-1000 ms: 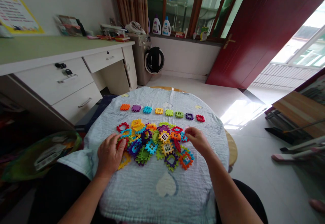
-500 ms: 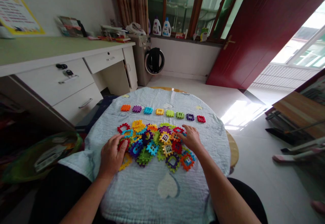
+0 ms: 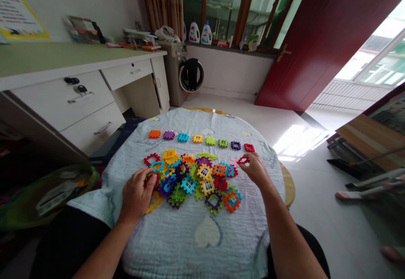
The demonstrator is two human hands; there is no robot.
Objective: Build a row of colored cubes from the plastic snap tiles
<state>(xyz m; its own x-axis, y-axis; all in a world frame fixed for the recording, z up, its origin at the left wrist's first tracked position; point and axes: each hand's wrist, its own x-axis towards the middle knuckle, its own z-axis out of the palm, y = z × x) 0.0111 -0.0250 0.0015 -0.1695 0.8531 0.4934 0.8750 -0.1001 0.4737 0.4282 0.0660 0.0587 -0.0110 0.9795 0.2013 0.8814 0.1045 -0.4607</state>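
Note:
A red, hollow, notched building block (image 3: 242,161) is pinched in the fingertips of my right hand (image 3: 257,170), just off the right side of a heap of colorful building blocks (image 3: 190,184). My left hand (image 3: 136,192) rests at the heap's left edge, thumb apart from the fingers, with a red block (image 3: 153,181) showing in the gap. Its fingertips are partly hidden among the blocks. Beyond the heap runs a spaced row of blocks, from an orange one (image 3: 155,134) at the left to a red frame block (image 3: 249,147) at the right.
A pale blue cloth (image 3: 177,245) with heart shapes covers the round table. Behind it stand a white desk (image 3: 88,102) and a washing machine (image 3: 174,72) with its door open. A dark red door (image 3: 316,38) is at the right.
My right hand has moved right, away from the heap, carrying the red frame block. A blue and a red block now show where it was. My left hand stays in place.

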